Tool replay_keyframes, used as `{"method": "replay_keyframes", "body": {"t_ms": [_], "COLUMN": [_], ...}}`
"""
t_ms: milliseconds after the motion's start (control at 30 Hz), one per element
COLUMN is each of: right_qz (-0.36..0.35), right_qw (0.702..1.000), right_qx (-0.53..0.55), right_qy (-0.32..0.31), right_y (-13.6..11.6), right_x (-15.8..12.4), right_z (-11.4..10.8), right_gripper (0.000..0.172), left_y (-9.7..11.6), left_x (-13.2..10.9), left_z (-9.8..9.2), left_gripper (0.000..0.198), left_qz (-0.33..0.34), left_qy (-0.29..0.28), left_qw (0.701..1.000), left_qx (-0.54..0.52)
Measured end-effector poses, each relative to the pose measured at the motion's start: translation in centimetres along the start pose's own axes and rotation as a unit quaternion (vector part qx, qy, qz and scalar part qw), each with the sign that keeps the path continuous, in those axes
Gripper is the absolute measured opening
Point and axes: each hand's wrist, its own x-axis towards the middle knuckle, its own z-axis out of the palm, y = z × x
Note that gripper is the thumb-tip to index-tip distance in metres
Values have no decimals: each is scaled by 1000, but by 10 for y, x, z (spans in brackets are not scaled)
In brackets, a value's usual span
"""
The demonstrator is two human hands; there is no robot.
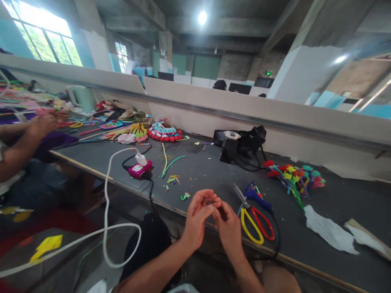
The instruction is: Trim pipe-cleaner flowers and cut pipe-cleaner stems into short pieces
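Just over the table's front edge, my left hand (pixel 198 217) and my right hand (pixel 228 226) meet with fingers curled and tips together. Whatever lies between the fingers, if anything, is too small or hidden to make out. Right beside my right hand lie scissors (pixel 253 224) with one yellow and one red handle, blades apart. A blue glue gun (pixel 258 198) rests against them. Small green and white scraps (pixel 185 196) sit left of my hands, with more coloured clippings (pixel 174 179) behind. Farther back are a yellow pipe cleaner (pixel 165 158) and a green one (pixel 173 165).
A magenta power adapter (pixel 140 169) with a white cable (pixel 106 195) stands to the left. Pipe-cleaner flowers (pixel 295 177) and white paper (pixel 330 228) lie right. A black bag (pixel 249 142) is at the partition (pixel 195 95). A co-worker's hands (pixel 49 120) are at far left.
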Motion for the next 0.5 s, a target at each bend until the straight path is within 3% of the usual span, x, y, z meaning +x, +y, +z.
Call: {"method": "replay_keyframes", "body": {"t_ms": [233,367,500], "right_qz": [3,3,3], "right_qw": [1000,1000,999], "right_qx": [-17,-15,-15], "right_qy": [20,23,32], "right_y": [4,6,9], "right_x": [1,0,1], "right_z": [-6,-10,-13], "right_gripper": [19,24,23], "left_y": [-9,-7,-8], "left_x": [1,5,12], "left_z": [7,12,13], "left_gripper": [29,34,38], "left_qz": [64,141,172], "left_qy": [-83,-128,-145], "left_qw": [987,946,917], "left_qx": [125,263,330]}}
